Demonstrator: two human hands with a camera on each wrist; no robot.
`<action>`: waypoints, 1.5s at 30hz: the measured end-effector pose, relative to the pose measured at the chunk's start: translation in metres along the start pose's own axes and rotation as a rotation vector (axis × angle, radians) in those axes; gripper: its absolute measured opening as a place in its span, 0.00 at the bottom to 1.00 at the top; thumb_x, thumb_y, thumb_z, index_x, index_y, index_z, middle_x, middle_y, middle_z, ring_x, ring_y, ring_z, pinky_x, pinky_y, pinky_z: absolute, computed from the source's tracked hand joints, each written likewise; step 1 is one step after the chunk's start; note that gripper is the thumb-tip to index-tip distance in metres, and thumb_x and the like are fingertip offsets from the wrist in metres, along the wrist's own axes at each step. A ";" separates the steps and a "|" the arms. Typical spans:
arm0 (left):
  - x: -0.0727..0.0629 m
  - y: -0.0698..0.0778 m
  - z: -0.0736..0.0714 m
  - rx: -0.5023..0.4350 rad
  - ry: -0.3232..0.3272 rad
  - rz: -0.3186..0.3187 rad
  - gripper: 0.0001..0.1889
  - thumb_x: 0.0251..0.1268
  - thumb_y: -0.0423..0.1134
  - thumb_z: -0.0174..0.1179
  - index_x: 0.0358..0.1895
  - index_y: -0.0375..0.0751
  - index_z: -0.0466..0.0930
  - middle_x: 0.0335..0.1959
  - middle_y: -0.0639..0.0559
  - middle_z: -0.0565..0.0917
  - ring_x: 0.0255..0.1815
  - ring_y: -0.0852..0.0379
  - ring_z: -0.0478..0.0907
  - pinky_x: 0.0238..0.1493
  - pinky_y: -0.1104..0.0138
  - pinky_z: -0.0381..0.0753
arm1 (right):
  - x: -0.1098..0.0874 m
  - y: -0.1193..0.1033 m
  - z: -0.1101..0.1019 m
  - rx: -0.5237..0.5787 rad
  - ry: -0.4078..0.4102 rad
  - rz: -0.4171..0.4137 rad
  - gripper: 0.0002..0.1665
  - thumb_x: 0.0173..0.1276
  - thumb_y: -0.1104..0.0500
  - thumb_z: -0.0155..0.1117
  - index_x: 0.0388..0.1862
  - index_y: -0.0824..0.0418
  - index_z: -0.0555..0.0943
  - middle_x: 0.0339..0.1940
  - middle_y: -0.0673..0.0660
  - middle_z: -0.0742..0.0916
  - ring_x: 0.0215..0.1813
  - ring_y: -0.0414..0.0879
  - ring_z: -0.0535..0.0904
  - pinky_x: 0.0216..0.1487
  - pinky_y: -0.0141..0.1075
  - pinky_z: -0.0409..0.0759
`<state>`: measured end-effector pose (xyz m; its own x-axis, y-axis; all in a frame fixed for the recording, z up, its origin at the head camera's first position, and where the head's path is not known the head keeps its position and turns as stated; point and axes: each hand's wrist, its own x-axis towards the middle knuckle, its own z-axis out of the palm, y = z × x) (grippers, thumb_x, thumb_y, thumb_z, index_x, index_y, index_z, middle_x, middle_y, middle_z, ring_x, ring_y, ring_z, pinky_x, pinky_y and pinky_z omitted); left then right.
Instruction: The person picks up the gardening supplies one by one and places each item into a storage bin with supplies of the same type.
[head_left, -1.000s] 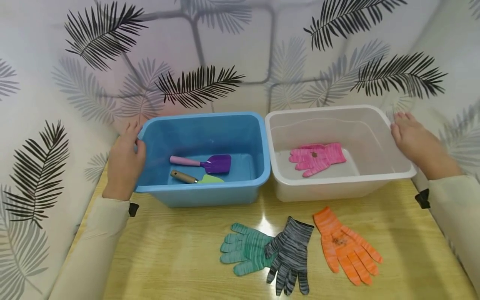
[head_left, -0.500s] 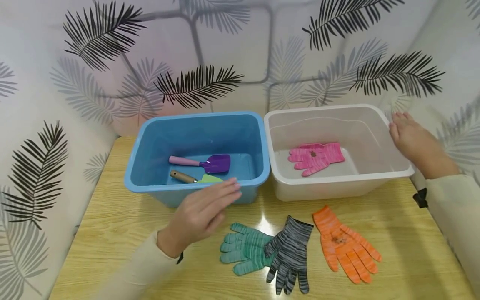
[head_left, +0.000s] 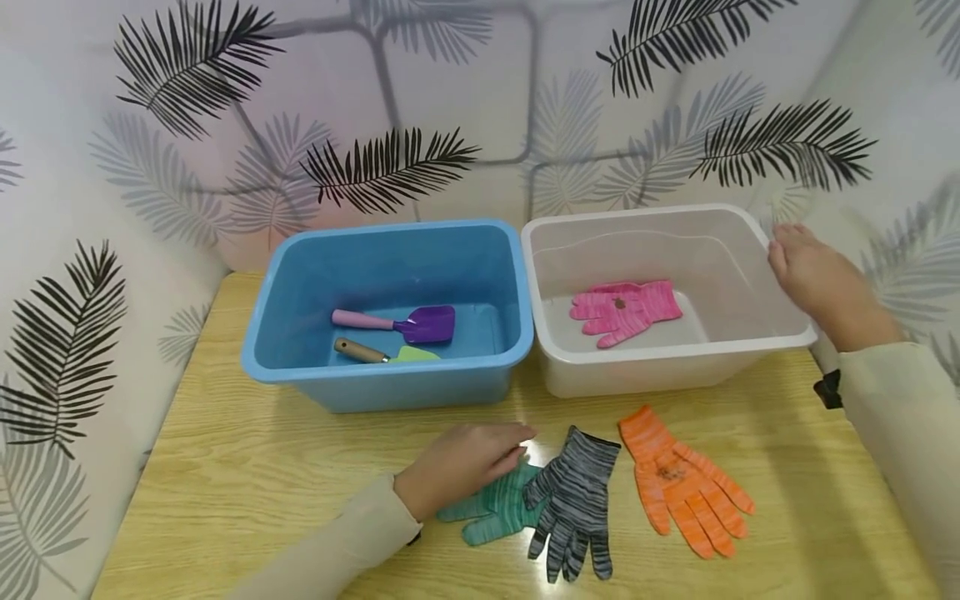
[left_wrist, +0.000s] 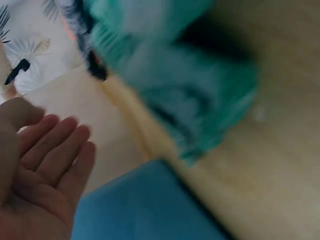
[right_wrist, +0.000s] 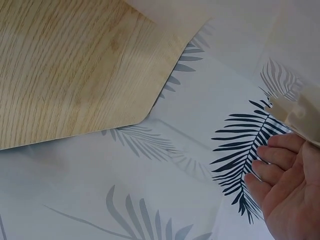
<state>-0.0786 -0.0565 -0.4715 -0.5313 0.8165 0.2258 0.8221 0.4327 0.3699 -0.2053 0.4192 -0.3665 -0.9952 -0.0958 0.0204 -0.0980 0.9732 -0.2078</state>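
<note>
Green knit glove point(head_left: 506, 497) lies on the wood-grain table point(head_left: 247, 483) in the head view, partly hidden by the person's left hand point(head_left: 468, 462) and overlapped on its right side by the gray-and-black glove point(head_left: 576, 500). An orange glove point(head_left: 682, 492) lies farther right. Behind them, the white bin point(head_left: 675, 367) contains a pink glove point(head_left: 626, 312); the blue bin point(head_left: 420, 387) beside it holds a purple scoop point(head_left: 426, 323) and a wooden-handled trowel point(head_left: 362, 350). The right hand point(head_left: 828, 283) is at the white bin's right-hand rim.

In the left wrist view, the left hand grasps nothing, its palm exposed and fingers relaxed; a gap separates it from the blurred green fabric.

In the right wrist view, the right hand's fingers bend loosely beneath the rim; with the thumb hidden, I cannot tell whether it pinches the edge.
</note>
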 end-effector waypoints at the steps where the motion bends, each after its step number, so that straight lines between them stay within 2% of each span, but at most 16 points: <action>1: 0.000 -0.002 0.004 -0.007 -0.023 -0.016 0.16 0.70 0.40 0.50 0.57 0.42 0.76 0.52 0.55 0.80 0.52 0.63 0.76 0.51 0.71 0.74 | 0.000 0.000 0.000 0.003 0.002 0.002 0.34 0.76 0.51 0.24 0.70 0.74 0.48 0.70 0.74 0.55 0.72 0.65 0.44 0.69 0.53 0.42; 6: -0.006 -0.008 0.014 -0.069 -0.135 -0.040 0.16 0.67 0.42 0.55 0.55 0.41 0.77 0.49 0.55 0.81 0.50 0.62 0.76 0.52 0.70 0.74 | 0.002 -0.001 -0.001 0.017 0.005 0.015 0.34 0.76 0.50 0.24 0.71 0.73 0.49 0.70 0.73 0.55 0.72 0.64 0.44 0.69 0.53 0.42; 9: -0.011 -0.009 0.017 -0.067 -0.189 -0.024 0.19 0.62 0.45 0.59 0.55 0.41 0.76 0.49 0.54 0.80 0.52 0.61 0.75 0.55 0.70 0.71 | 0.001 -0.002 0.000 0.021 0.019 0.020 0.34 0.75 0.50 0.25 0.70 0.73 0.50 0.69 0.73 0.56 0.71 0.65 0.46 0.68 0.55 0.45; 13: -0.017 -0.010 0.021 -0.002 -0.202 -0.009 0.22 0.58 0.49 0.61 0.54 0.43 0.76 0.48 0.54 0.78 0.52 0.58 0.72 0.57 0.67 0.69 | 0.000 -0.001 0.000 0.028 0.033 0.028 0.34 0.75 0.50 0.25 0.71 0.72 0.50 0.69 0.74 0.57 0.70 0.66 0.48 0.66 0.58 0.48; 16: -0.018 -0.011 0.023 0.015 -0.203 -0.046 0.22 0.58 0.50 0.61 0.54 0.45 0.77 0.46 0.55 0.76 0.51 0.58 0.71 0.56 0.66 0.70 | 0.000 -0.002 -0.001 0.030 0.035 0.029 0.34 0.75 0.50 0.25 0.71 0.72 0.50 0.69 0.74 0.57 0.69 0.68 0.50 0.66 0.58 0.49; 21: -0.016 -0.011 0.023 -0.032 -0.251 -0.113 0.17 0.60 0.48 0.61 0.49 0.47 0.78 0.42 0.58 0.77 0.46 0.62 0.72 0.51 0.67 0.71 | 0.000 -0.004 -0.002 0.029 0.023 0.042 0.34 0.75 0.49 0.25 0.71 0.72 0.51 0.68 0.74 0.57 0.67 0.71 0.52 0.65 0.60 0.50; 27: -0.015 -0.009 0.022 -0.069 -0.269 -0.130 0.09 0.63 0.44 0.60 0.43 0.48 0.79 0.38 0.61 0.78 0.41 0.65 0.72 0.46 0.73 0.72 | 0.000 -0.002 0.000 0.018 0.014 0.048 0.35 0.75 0.49 0.24 0.71 0.72 0.51 0.68 0.75 0.58 0.66 0.72 0.54 0.64 0.60 0.50; 30: -0.016 -0.008 0.021 -0.135 -0.268 -0.162 0.07 0.64 0.44 0.59 0.42 0.49 0.76 0.35 0.63 0.76 0.36 0.66 0.71 0.39 0.74 0.73 | 0.000 -0.001 0.000 0.006 0.021 0.051 0.34 0.75 0.49 0.24 0.70 0.72 0.52 0.67 0.75 0.59 0.65 0.72 0.55 0.63 0.60 0.51; 32: -0.016 -0.008 0.021 -0.219 -0.281 -0.199 0.07 0.65 0.45 0.58 0.43 0.50 0.74 0.34 0.64 0.75 0.34 0.68 0.71 0.37 0.75 0.73 | 0.000 -0.002 0.000 0.002 0.022 0.052 0.34 0.75 0.49 0.24 0.70 0.72 0.52 0.67 0.75 0.60 0.64 0.73 0.56 0.63 0.61 0.52; 38: -0.015 -0.008 0.018 -0.505 -0.326 -0.289 0.17 0.65 0.47 0.57 0.53 0.45 0.74 0.40 0.62 0.79 0.41 0.70 0.74 0.43 0.74 0.75 | -0.001 -0.002 0.000 0.007 0.019 0.057 0.35 0.75 0.49 0.24 0.70 0.71 0.52 0.66 0.76 0.61 0.62 0.75 0.57 0.61 0.62 0.53; 41: -0.016 -0.008 0.016 -0.576 -0.326 -0.307 0.17 0.66 0.47 0.56 0.53 0.43 0.76 0.40 0.61 0.79 0.41 0.70 0.74 0.43 0.73 0.75 | -0.001 -0.002 0.001 0.010 0.013 0.065 0.35 0.75 0.48 0.23 0.71 0.71 0.51 0.66 0.75 0.61 0.63 0.74 0.57 0.62 0.62 0.52; 45: -0.018 -0.008 0.010 -0.617 -0.305 -0.324 0.14 0.66 0.44 0.57 0.51 0.44 0.77 0.39 0.63 0.79 0.40 0.70 0.75 0.42 0.74 0.75 | -0.001 -0.001 0.001 0.007 0.019 0.059 0.35 0.75 0.48 0.23 0.71 0.71 0.52 0.66 0.75 0.61 0.63 0.73 0.57 0.62 0.61 0.52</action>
<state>-0.0741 -0.0709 -0.4877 -0.5729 0.7934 -0.2057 0.3235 0.4495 0.8326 -0.2047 0.4182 -0.3676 -0.9991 -0.0339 0.0266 -0.0388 0.9756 -0.2162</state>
